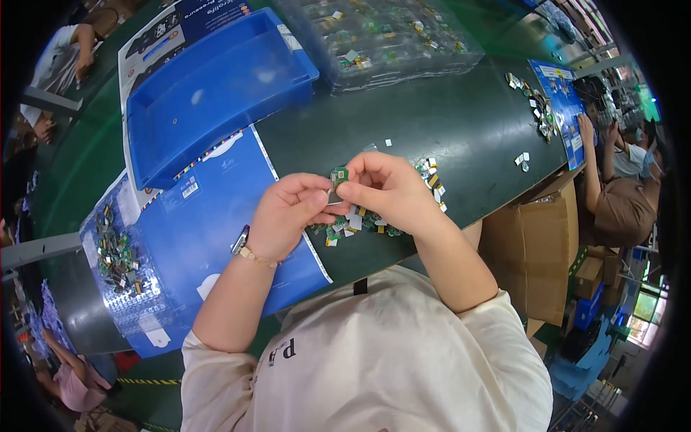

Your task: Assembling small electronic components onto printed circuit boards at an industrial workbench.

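Observation:
Over the table's near edge, both my hands are closed on one small green circuit board (339, 174). My right hand (389, 193) pinches it between thumb and fingertips. A pale flat piece (333, 197) shows just below the board, at the thumb and fingers of my left hand (290, 214); whether it is joined to the board I cannot tell. Under and beside my hands lies a loose pile of similar boards (350, 225) with white and yellow parts, partly hidden by my fingers. More of them (432, 181) spread past my right hand.
A blue plastic bin (216, 97) stands at the far left on printed sheets. Clear trays of boards (396, 39) are stacked at the back. Bubble wrap with boards (119, 259) lies left, another group (541, 115) far right. A cardboard box (529, 252) stands right; co-workers sit around.

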Motion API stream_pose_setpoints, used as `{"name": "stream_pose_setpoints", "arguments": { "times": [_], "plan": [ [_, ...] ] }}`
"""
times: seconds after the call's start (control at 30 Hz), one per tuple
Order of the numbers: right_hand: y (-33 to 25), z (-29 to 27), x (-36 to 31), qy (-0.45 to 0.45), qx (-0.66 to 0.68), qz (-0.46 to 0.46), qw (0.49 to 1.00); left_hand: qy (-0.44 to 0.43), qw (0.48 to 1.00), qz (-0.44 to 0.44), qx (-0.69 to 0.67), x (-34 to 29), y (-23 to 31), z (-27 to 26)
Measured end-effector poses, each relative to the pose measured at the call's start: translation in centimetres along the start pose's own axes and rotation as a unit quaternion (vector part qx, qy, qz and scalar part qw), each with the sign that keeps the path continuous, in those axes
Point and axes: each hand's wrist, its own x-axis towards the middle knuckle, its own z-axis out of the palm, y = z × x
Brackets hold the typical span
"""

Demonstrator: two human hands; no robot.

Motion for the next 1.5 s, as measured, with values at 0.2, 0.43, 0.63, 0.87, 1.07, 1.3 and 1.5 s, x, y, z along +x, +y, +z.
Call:
{"name": "stream_pose_setpoints", "arguments": {
  "times": [0.2,0.43,0.63,0.87,1.07,1.3,1.5],
  "plan": [
    [0.7,-0.4,-0.3,-0.03,0.034,-0.024,0.999,-0.043,0.999,-0.01,-0.03,0.0,-0.4,-0.2],
    [0.3,-0.1,-0.3,-0.063,0.079,-0.044,0.994,-0.06,0.994,0.004,-0.097,0.2,-0.4,0.0],
    [-0.1,0.0,-0.5,-0.02,0.011,-0.039,0.999,-0.005,0.997,0.064,0.037,-0.1,-0.1,-0.1],
    [0.0,0.4,-0.7,-0.04,0.068,-0.059,0.995,-0.065,0.994,0.025,-0.09,-0.1,-0.5,-0.4],
    [0.4,0.6,-0.6,-0.052,0.115,-0.063,0.99,-0.077,0.985,0.011,-0.151,-0.1,-0.7,-0.3],
    [0.6,0.7,-0.4,-0.027,0.086,-0.063,0.994,-0.072,0.984,-0.001,-0.163,0.0,-0.6,-0.4],
    [0.4,1.0,-0.5,0.006,0.033,-0.066,0.997,-0.062,0.985,0.004,-0.158,0.1,-0.6,-0.4]
  ]
}}
